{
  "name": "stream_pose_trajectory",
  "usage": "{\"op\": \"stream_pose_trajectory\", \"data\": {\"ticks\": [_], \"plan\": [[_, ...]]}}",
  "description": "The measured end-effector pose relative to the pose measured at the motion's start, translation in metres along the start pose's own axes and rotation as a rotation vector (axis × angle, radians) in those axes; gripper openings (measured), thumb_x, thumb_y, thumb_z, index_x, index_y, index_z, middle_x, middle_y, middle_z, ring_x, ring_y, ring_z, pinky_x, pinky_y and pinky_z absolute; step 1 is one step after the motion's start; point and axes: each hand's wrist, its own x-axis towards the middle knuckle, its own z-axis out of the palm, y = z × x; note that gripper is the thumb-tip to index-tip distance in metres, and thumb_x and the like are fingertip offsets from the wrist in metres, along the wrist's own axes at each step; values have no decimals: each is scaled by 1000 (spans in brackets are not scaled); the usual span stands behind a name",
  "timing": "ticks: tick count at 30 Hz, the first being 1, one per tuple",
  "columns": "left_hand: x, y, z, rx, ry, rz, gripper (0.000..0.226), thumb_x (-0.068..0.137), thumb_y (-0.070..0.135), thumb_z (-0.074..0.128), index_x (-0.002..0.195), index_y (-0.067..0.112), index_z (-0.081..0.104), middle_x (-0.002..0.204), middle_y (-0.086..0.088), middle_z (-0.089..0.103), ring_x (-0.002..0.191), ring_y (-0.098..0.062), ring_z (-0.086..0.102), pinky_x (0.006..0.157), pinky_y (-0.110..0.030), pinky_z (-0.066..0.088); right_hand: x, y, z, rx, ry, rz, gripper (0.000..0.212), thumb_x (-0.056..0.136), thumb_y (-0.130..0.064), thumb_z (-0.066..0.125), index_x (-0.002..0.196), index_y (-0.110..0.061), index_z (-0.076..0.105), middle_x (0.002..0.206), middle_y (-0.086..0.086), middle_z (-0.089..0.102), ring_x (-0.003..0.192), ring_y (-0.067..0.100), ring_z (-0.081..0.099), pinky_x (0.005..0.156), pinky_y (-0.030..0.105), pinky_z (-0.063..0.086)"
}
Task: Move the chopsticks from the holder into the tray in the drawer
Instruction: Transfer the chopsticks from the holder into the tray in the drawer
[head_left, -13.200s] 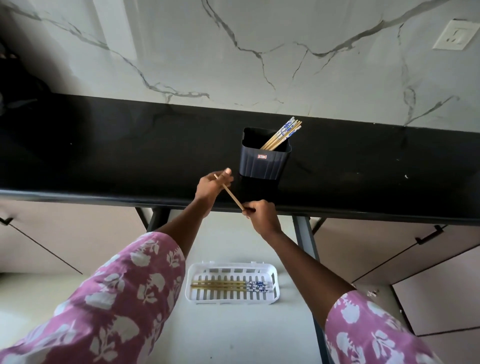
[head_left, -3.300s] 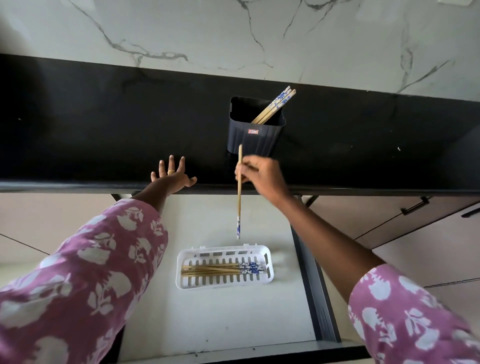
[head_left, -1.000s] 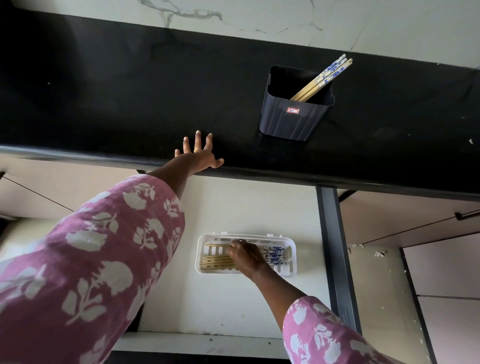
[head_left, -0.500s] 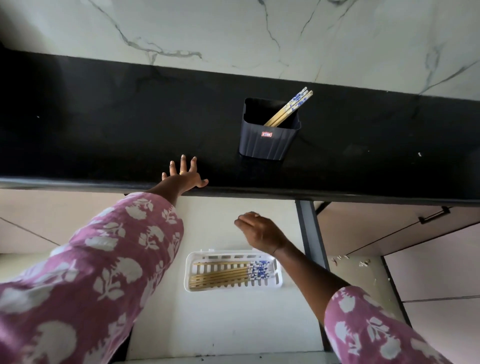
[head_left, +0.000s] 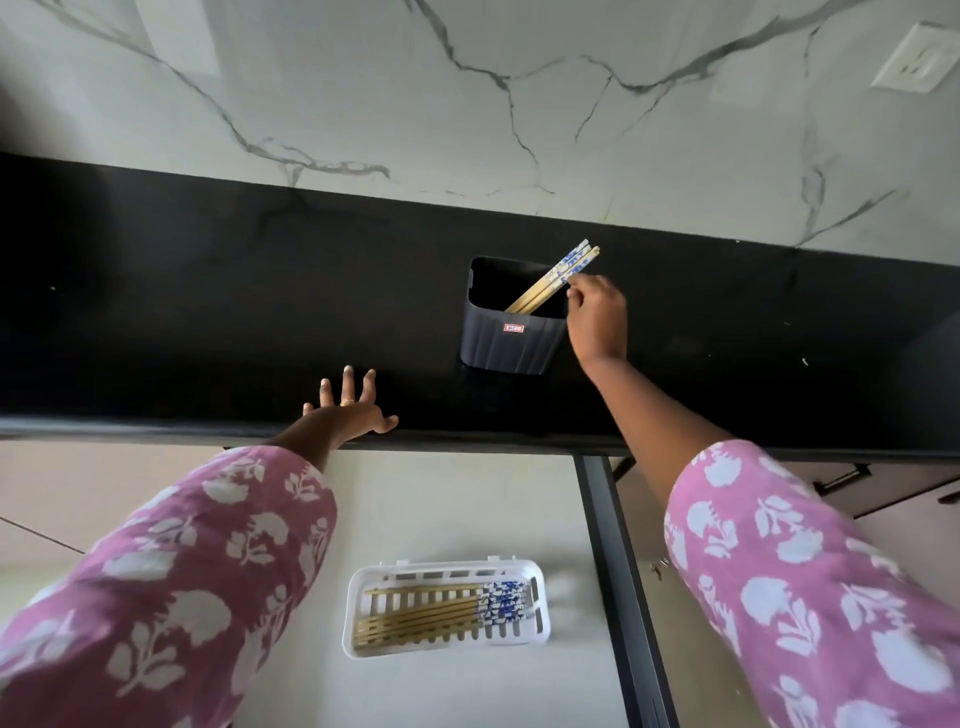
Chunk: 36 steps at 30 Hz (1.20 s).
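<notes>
Your right hand is at the chopsticks leaning in the holder on the table. Fingers are curled, tips on the blue-patterned top ends; can't tell if the pinch has closed. Left hand lies flat on the table edge, fingers spread, holding nothing. Sticks look light, stiff and thin, probably slick on the pattern. Pinch 1 just below the pattern, thumb against 2 fingers, and lift along its lean so the holder doesn't tip. Tray in the drawer already holds a laid bundle; match its direction.
</notes>
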Motion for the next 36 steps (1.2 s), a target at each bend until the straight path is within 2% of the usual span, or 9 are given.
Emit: {"op": "stream_pose_trajectory", "data": {"ticks": [4, 7, 9, 11, 17, 22, 28, 34, 36], "plan": [[0, 2, -1, -2, -12, 7, 78, 94, 52, 42, 151, 33, -7, 159, 3, -18, 146, -32, -16, 116, -54, 2, 36, 6, 4, 71, -28, 316, 14, 85, 3, 53, 87, 3, 66, 92, 20, 68, 88, 30, 62, 80, 27, 39], [1, 2, -1, 5, -18, -5, 78, 94, 52, 42, 151, 33, -8, 159, 3, -18, 146, -32, -16, 116, -54, 2, 55, 8, 14, 76, -75, 452, 25, 85, -13, 64, 63, -13, 52, 81, 12, 58, 77, 19, 52, 87, 35, 48], [2, 2, -1, 15, -18, -10, 77, 95, 53, 41, 151, 33, -7, 159, 3, -18, 146, -32, -16, 116, -54, 2, 61, 6, 18, 130, -82, 518, 19, 84, -21, 68, 78, -3, 63, 94, 18, 66, 89, 25, 62, 85, 36, 49], [3, 2, 0, 21, -15, -15, 77, 94, 53, 41, 151, 34, -8, 159, 3, -18, 146, -32, -16, 116, -54, 2, 66, 4, 23, 165, -70, 583, 35, 84, -22, 68, 103, 7, 63, 109, 25, 65, 104, 34, 62, 83, 36, 47], [5, 2, 0, 7, -17, -20, 78, 94, 52, 42, 151, 35, -8, 159, 4, -19, 146, -31, -17, 116, -53, 2, 74, 5, 31, 256, -13, 778, 39, 85, -20, 68, 113, 5, 59, 121, 22, 62, 112, 33, 61, 90, 38, 49], [5, 1, -1, 1, -21, -9, 78, 95, 52, 42, 151, 34, -9, 159, 3, -20, 146, -32, -17, 116, -53, 1, 77, 9, 32, 302, 8, 843, 32, 86, -12, 63, 114, 3, 60, 120, 20, 63, 110, 31, 63, 90, 34, 50], [9, 0, 3, 7, 5, -25, 77, 94, 54, 42, 151, 35, -8, 159, 4, -17, 146, -32, -15, 116, -53, 2, 82, 33, 41, 421, 71, 922, 24, 74, -11, 61, 96, -2, 65, 100, 18, 70, 86, 33, 71, 77, 44, 59], [8, 0, 8, -30, 43, -44, 72, 95, 53, 40, 151, 38, -1, 161, 7, -9, 148, -28, -11, 116, -50, 2, 76, 16, 8, 462, 150, 787, 16, 72, -11, 59, 57, -12, 56, 80, 20, 71, 73, 34, 70, 72, 47, 59], [6, 1, 10, -32, 59, -56, 70, 95, 53, 39, 151, 38, -1, 161, 8, -8, 148, -26, -10, 117, -50, 2, 73, 11, -7, 479, 167, 722, 13, 73, -10, 58, 60, -10, 58, 76, 20, 70, 73, 34, 70, 73, 48, 59]]}}
